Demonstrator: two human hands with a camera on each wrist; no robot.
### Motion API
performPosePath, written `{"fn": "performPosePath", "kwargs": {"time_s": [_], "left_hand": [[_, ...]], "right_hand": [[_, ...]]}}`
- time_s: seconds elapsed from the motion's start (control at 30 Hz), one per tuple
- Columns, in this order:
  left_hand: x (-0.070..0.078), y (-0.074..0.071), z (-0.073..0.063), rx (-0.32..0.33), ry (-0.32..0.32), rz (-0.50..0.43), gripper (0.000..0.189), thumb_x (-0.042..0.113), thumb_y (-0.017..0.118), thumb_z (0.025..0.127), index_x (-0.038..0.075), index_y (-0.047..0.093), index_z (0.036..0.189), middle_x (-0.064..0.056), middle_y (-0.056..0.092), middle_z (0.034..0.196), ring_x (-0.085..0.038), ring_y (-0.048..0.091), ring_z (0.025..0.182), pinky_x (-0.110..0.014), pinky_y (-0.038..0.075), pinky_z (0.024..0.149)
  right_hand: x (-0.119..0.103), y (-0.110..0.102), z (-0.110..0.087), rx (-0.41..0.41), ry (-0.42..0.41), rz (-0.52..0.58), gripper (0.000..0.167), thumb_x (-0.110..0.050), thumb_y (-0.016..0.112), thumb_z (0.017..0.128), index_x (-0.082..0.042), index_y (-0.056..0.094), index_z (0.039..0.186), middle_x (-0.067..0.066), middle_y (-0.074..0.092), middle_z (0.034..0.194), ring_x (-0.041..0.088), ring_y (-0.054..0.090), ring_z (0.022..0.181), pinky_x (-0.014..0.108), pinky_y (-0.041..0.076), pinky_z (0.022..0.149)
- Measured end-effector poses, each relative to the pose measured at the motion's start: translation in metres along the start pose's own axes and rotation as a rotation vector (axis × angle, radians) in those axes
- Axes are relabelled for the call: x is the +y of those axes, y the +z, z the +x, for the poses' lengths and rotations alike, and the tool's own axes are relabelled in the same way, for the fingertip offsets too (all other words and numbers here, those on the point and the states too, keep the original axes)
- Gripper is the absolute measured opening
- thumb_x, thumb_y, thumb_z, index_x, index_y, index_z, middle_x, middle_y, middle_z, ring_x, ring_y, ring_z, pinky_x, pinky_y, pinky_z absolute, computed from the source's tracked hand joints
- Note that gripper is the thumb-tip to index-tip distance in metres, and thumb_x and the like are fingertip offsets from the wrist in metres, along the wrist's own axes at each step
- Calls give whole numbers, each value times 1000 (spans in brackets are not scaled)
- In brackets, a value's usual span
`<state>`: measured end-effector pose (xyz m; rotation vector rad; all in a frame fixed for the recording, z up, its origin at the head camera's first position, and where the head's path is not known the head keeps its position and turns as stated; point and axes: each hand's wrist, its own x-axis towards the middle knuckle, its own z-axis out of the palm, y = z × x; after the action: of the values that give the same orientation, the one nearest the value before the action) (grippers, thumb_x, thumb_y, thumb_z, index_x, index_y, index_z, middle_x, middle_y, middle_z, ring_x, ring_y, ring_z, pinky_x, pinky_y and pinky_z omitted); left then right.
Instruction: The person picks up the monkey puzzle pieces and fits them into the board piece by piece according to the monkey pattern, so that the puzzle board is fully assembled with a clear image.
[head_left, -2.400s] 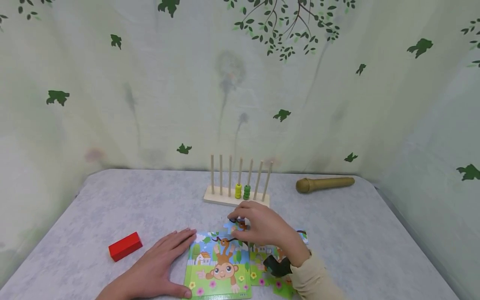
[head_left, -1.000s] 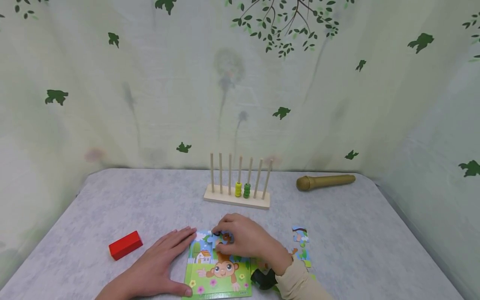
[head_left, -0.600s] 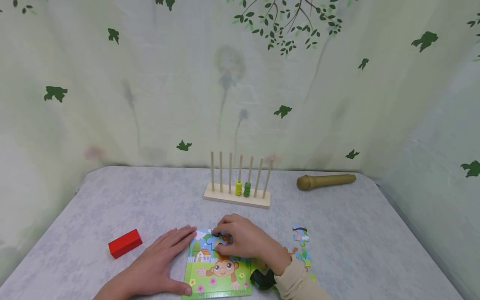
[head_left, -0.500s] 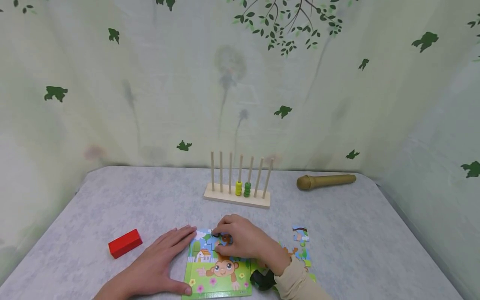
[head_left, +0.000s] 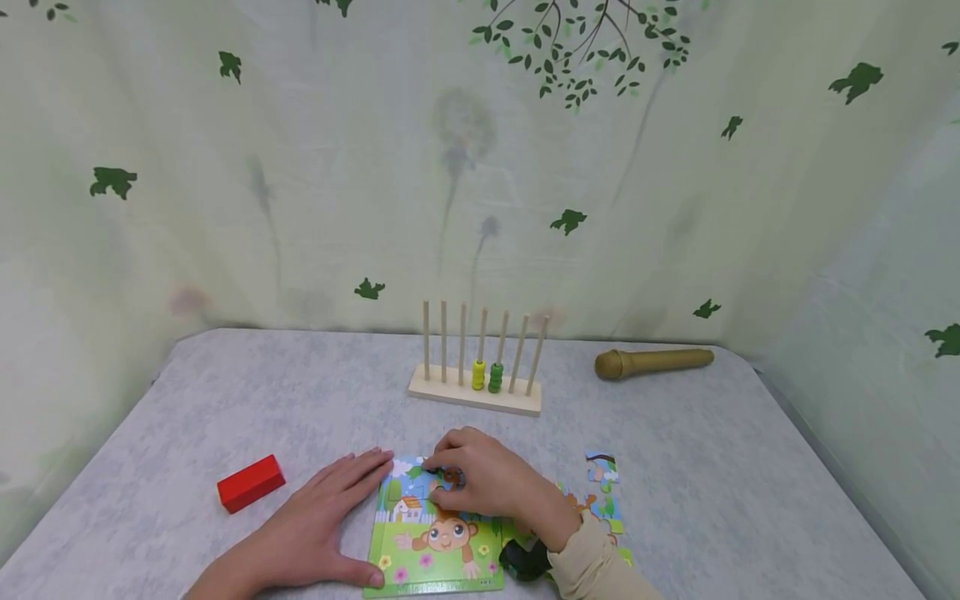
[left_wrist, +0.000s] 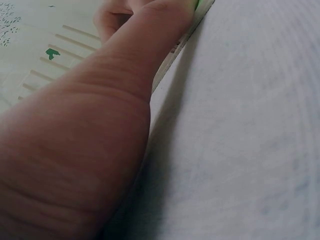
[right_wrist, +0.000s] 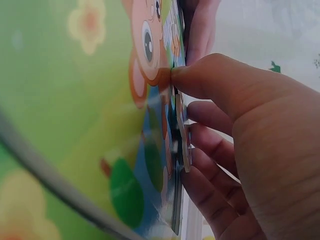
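Observation:
A jigsaw board (head_left: 442,575) with a cartoon monkey picture lies at the table's front. My right hand (head_left: 491,479) is over its upper part and pinches a jigsaw piece (head_left: 453,477) with a brown monkey detail, largely covered by the fingers. In the right wrist view the piece (right_wrist: 183,135) lies slightly tilted against the board's surface, between thumb and fingers. My left hand (head_left: 330,521) rests along the board's left edge, fingers stretched out, thumb at the lower left corner. The left wrist view shows mostly its forearm side and thumb base (left_wrist: 125,65).
Loose jigsaw pieces (head_left: 602,468) lie right of the board, partly hidden by the right forearm. A red block (head_left: 251,483) is at left. Behind stand a wooden peg rack (head_left: 474,398) with yellow and green beads and a brown toy microphone (head_left: 652,363).
My right hand has carried the piece from above the board's top right edge leftward and down onto the upper picture. For the last second it stays there. The left hand holds its place.

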<state>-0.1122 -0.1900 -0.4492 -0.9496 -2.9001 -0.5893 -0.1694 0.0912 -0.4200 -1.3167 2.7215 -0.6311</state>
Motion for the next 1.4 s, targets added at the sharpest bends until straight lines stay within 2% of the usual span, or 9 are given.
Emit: {"fn": "performPosePath", "kwargs": {"time_s": [0.37,0.8,1.03,1.17,1.4], "left_hand": [[2,-2,1,-17,-16,-17,117,92,63,68,22,42,159,6,36,165,-28,39,147,-63,41,110],[3,-2,1,-53,-44,-56,118,91,65,67,22,41,159,5,35,166,-32,38,146,-66,41,109],[2,-1,0,-39,-31,-57,117,91,65,68,23,40,160,6,34,166,-32,38,146,-66,42,108],[2,-2,0,-48,-35,-67,117,90,65,68,23,39,160,6,33,167,-32,38,146,-66,41,108],[2,-2,1,-42,-31,-59,118,91,65,68,22,40,160,5,34,166,-32,38,146,-66,42,108]], "right_hand": [[-1,0,0,0,2,-35,30,-33,71,97,-19,76,124,-7,67,112,2,53,89,12,44,77],[-2,0,-2,-3,25,-18,31,-34,72,98,-21,76,125,-9,67,110,4,51,90,15,42,78],[-3,-1,-1,-4,31,-24,28,-36,72,97,-21,77,121,-9,69,116,6,58,101,19,49,90],[-3,-3,-2,-23,29,-38,26,-35,71,98,-21,77,120,-8,69,119,8,59,107,20,49,95],[-4,-6,-3,-34,3,-37,24,-26,69,100,-18,76,122,-5,68,119,8,58,104,19,48,91]]}}
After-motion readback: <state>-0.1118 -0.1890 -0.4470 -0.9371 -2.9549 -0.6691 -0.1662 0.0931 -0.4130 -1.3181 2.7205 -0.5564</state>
